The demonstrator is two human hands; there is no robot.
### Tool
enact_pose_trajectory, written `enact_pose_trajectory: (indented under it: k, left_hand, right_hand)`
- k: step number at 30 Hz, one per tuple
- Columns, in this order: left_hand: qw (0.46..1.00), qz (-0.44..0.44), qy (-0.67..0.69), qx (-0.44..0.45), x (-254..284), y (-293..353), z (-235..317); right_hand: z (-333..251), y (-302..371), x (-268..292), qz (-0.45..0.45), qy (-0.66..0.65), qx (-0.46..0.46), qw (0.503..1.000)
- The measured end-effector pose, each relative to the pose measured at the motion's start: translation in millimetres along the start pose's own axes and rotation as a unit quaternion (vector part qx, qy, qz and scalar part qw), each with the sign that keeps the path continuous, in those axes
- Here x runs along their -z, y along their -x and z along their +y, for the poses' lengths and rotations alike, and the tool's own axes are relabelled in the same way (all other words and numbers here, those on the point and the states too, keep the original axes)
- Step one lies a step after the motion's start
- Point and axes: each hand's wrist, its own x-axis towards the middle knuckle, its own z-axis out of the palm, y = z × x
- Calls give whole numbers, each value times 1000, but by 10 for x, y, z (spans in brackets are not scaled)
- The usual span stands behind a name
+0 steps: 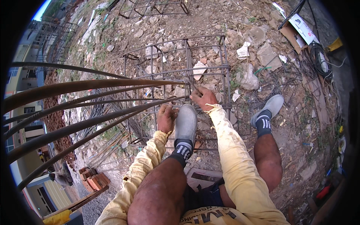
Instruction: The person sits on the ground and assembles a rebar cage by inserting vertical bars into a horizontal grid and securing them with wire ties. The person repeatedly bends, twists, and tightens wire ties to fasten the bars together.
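Observation:
Long rusty reinforcing bars come in from the left, and their ends meet in front of me. Around those ends sits a thin bent steel stirrup. My left hand is closed at the lower corner of the stirrup, beside my grey shoe, its fingertips pinching the thin steel. On the other side, my right hand is closed around a slim metal tool that points up at the bar ends; its exact kind is unclear. Below the bars lies a cage of tied rebar, with my left foot by it.
Broken stone and rubble cover the ground. Another rebar cage lies at the far edge. An opened cardboard box and coiled black cable are at the right. Stacked bricks stand at lower left.

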Motion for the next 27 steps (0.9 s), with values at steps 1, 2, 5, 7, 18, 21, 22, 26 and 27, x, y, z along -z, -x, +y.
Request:
enact_pose_trajectory:
  k: [1, 2, 5, 7, 18, 21, 22, 26, 27]
  left_hand:
    - [998, 20, 53, 37, -23, 44, 22]
    - [991, 41, 106, 74, -44, 97, 45]
    - [989, 57, 106, 89, -105, 321, 86]
    - [998, 31, 40, 47, -89, 387, 69]
    - [908, -72, -342, -230, -429, 529, 630]
    - [903, -64, -375, -199, -484, 471, 755]
    - [912, -55, -362, -188, -508, 473, 749]
    - [949, -32, -284, -133, -548, 406, 653]
    - [959, -28, -258, -118, -536, 364, 625]
  right_hand:
    - [-21, -8, -35, 7, -10, -10, 1000]
    - [-44, -9, -77, 17, -30, -10, 999]
    - [-65, 55, -205, 47, -82, -19, 995]
    - [2, 126, -281, 71, -108, -37, 991]
    - [36, 344, -403, 15, -368, -119, 922]
    - [11, 355, -373, 23, -328, -115, 937]
    - [9, 362, -372, 30, -331, -113, 936]
    - [-55, 386, -394, 48, -324, -107, 939]
    - [-83, 394, -394, 50, -318, -106, 941]
